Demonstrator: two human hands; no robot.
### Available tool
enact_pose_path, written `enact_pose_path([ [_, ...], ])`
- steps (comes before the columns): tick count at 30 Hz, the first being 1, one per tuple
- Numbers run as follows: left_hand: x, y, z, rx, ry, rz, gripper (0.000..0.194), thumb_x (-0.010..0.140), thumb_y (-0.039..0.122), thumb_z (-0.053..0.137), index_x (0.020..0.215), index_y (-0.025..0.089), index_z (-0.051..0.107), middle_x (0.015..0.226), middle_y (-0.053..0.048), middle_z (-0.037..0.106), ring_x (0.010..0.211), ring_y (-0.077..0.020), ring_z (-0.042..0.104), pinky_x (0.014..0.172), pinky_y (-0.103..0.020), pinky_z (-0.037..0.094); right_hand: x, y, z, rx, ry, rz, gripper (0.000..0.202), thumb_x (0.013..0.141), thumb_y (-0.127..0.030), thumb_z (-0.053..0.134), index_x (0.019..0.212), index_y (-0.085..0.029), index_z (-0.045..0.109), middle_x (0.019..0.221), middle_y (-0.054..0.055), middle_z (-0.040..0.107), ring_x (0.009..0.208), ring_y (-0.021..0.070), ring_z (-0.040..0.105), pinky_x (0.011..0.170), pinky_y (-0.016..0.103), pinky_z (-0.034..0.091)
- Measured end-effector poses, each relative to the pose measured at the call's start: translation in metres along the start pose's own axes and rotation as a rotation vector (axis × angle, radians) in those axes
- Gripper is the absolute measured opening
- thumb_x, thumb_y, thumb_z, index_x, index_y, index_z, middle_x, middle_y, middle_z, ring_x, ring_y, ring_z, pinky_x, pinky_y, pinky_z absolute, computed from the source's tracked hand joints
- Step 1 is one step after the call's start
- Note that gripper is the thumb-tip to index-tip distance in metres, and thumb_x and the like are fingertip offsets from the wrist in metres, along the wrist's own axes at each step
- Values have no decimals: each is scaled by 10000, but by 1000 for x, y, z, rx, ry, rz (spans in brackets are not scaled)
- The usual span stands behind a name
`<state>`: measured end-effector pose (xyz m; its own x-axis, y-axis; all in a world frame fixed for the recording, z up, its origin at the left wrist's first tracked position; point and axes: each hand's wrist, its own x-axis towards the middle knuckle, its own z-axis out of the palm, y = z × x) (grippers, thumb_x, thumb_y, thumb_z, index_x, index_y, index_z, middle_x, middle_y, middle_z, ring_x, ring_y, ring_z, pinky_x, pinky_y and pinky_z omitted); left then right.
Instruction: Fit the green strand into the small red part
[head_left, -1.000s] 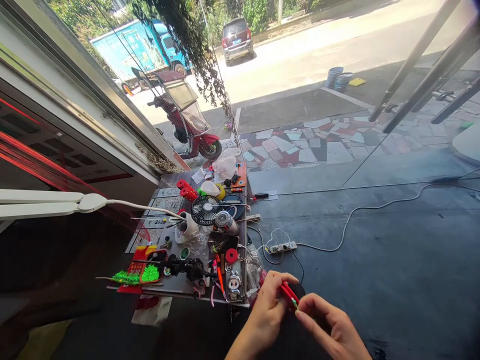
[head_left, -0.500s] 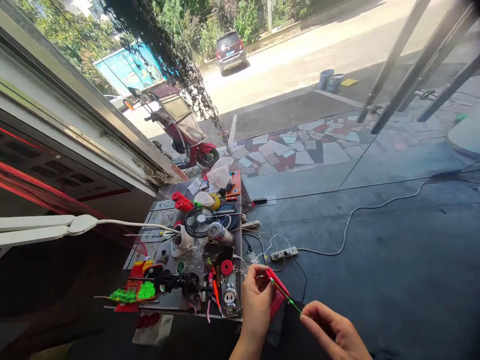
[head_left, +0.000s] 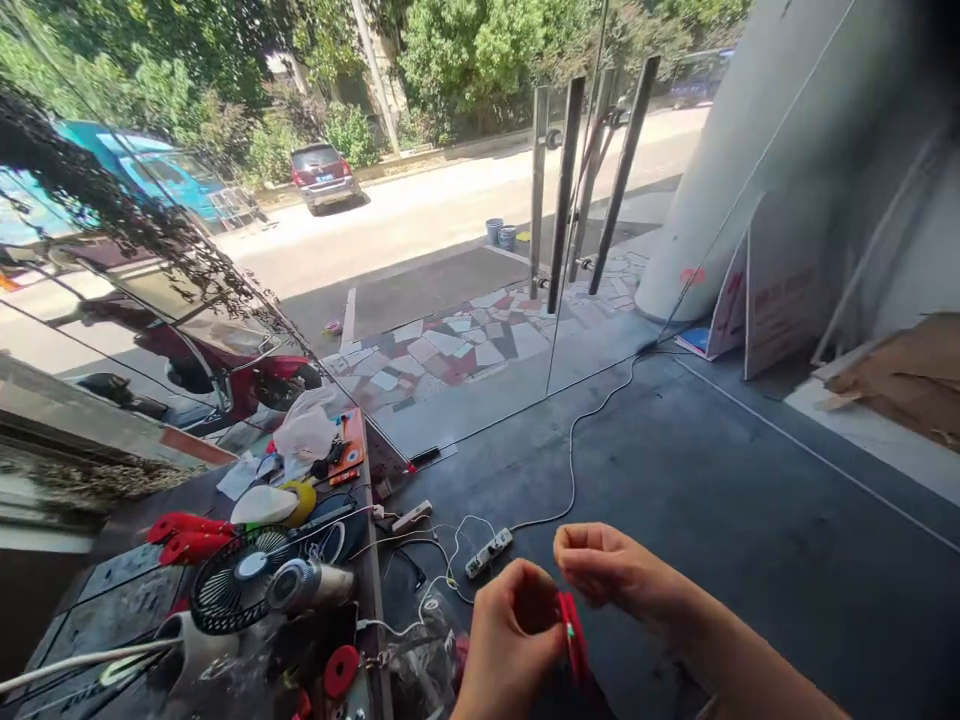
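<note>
My left hand (head_left: pixel 506 640) is closed at the lower middle, with thumb and fingers pinching a narrow red strip (head_left: pixel 574 640). A small bright green spot shows on its edge, and its lower end runs into dark shadow. My right hand (head_left: pixel 611 570) is raised just to the right of the strip and a little higher. Its fingers are curled together in a pinch; whatever lies between them is too small or hidden to make out. There is a gap between the two hands.
A cluttered table stands left, with a black fan (head_left: pixel 244 578), a tumbler (head_left: pixel 311 585), a red spool (head_left: pixel 342 671) and a plastic bag (head_left: pixel 306 428). A power strip (head_left: pixel 488 553) and its cable (head_left: pixel 573 450) lie on the floor. Glass doors with metal handles (head_left: pixel 568 190) are ahead.
The view has swung right and up. My right hand has moved up, beside and above the red strip. The green cord stretched between my hands before no longer shows clearly.
</note>
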<state>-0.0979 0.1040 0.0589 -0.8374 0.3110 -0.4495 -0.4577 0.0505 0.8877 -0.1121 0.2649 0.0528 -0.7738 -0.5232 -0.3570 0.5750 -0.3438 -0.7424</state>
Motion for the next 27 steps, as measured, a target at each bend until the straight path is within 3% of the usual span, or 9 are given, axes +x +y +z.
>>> enact_pose_path([
  [2,23,3,10,50,25,49,157,601,96,659,667,148,526,620,27,562,599,-101,509,564,-210,376,-18,-13,1,-161,112,-90,260,736,-354,614,655,-140,491,549,-55,385,514,56,278,495,212,197],
  [5,63,8,28,16,29,88,130,608,103,632,676,149,532,626,19,579,596,-113,528,575,-228,403,-39,-3,-11,-328,284,-148,313,718,-420,623,650,-129,530,581,-40,403,571,73,323,533,221,232],
  [7,90,14,42,-42,-4,76,134,596,118,645,666,145,535,597,25,573,556,-104,512,546,-226,399,-42,12,-34,-316,326,-157,342,709,-455,623,642,-134,527,569,-46,382,557,69,308,523,219,227],
  [10,126,27,69,-151,-124,-3,182,556,130,688,644,140,529,561,37,560,509,-76,466,509,-203,363,-27,18,-85,-22,250,-152,353,678,-475,633,646,-154,489,525,-66,348,470,45,262,465,200,203],
  [12,151,36,88,-161,-253,-80,245,499,122,728,626,139,519,558,35,563,511,-72,462,517,-199,354,-11,-1,-125,194,177,-132,304,685,-418,623,646,-162,463,510,-67,352,434,41,264,440,192,200],
  [15,196,46,117,-46,-429,-138,296,439,98,754,605,140,512,564,26,558,547,-95,495,552,-216,366,4,-54,-181,283,155,-152,240,699,-307,607,624,-161,431,509,-63,363,442,42,272,443,184,210],
  [19,270,58,158,203,-384,-32,223,512,120,714,610,144,515,571,20,548,559,-108,490,525,-219,348,-1,-119,-231,118,362,-262,245,738,-332,615,653,-141,487,527,-60,398,478,43,286,470,185,218],
  [23,338,78,211,228,-360,25,183,542,92,666,616,146,508,579,28,539,560,-99,479,534,-220,361,-21,-131,-257,-49,644,-336,293,712,-393,651,635,-124,567,544,-45,433,530,54,340,528,200,271],
  [27,374,100,275,167,-466,-27,173,565,126,665,635,151,509,590,27,551,558,-98,489,546,-224,377,-37,-121,-290,143,701,-307,329,678,-433,672,616,-133,553,504,-58,392,482,45,309,482,198,229],
])
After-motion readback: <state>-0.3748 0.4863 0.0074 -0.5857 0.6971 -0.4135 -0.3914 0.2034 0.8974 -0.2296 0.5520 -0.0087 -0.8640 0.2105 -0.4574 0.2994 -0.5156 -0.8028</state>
